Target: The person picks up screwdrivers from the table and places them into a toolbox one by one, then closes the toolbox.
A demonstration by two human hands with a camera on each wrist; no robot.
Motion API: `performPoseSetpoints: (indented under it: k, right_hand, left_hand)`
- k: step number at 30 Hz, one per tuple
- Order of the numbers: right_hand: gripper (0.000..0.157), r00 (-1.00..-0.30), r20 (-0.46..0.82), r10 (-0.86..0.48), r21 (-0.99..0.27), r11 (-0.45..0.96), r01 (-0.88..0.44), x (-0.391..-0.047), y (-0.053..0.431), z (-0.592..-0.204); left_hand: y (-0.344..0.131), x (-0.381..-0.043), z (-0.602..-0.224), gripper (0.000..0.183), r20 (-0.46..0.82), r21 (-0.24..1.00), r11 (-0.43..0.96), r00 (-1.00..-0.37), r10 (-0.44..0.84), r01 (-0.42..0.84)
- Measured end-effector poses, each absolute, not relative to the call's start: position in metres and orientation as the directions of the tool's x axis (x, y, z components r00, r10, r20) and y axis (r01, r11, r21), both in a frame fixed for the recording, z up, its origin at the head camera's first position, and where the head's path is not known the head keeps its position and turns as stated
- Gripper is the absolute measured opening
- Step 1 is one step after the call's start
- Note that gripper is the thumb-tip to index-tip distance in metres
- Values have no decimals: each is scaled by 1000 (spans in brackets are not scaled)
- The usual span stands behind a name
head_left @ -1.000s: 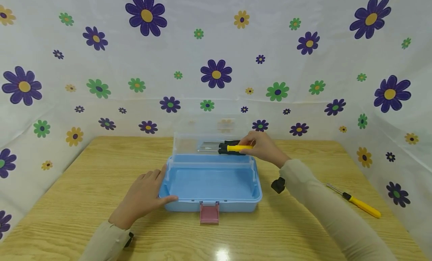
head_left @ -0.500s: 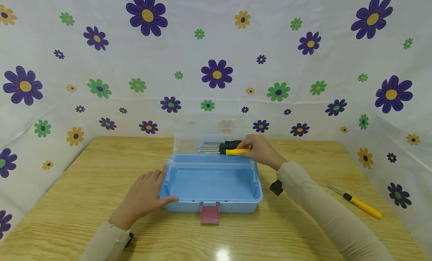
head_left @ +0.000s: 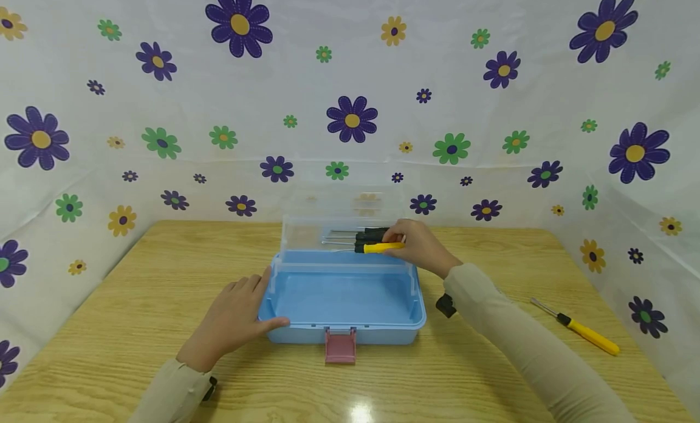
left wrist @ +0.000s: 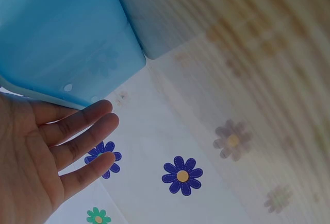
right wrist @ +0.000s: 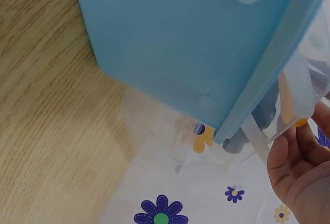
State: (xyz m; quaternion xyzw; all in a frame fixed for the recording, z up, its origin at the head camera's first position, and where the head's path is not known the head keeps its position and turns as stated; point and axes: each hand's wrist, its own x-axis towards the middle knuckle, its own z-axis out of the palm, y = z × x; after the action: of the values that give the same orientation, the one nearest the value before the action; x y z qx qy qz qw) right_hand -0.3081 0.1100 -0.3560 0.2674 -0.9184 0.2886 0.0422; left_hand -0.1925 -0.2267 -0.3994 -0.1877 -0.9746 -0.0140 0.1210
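My right hand [head_left: 423, 244] pinches the yellow handle of a screwdriver [head_left: 377, 248] over the translucent inner tray [head_left: 341, 267]. The shaft points left. Just behind it lie black-handled screwdrivers [head_left: 372, 235], partly covered by my fingers. Below is a blue toolbox [head_left: 385, 335] with its lid raised. In the right wrist view, the box wall [right wrist: 170, 44] fills the top and only a bit of the yellow handle [right wrist: 301, 122] shows at my fingers. My left hand [head_left: 232, 316] rests against the box's left side, thumb over the front rim; the left wrist view shows its fingers [left wrist: 85, 131] extended.
A yellow-handled screwdriver [head_left: 587, 333] lies on the wooden table [head_left: 137, 326] at the right, beyond my right forearm. A pink latch [head_left: 340, 348] hangs down at the box's front. Behind the table hangs a white flowered cloth [head_left: 306, 76].
My right hand has come slightly down and toward me with the yellow-handled screwdriver, which now sits lower, in front of the black-handled ones. My left hand and the toolbox hold still.
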Motion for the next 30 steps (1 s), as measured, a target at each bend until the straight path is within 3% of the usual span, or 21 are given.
performPoseSetpoints:
  k: [30]
  right_hand:
    - [30, -849, 196, -491, -541, 668, -511, -302, 120, -349]
  left_hand:
    - [-226, -193, -397, 102, 237, -20, 931, -903, 358, 364]
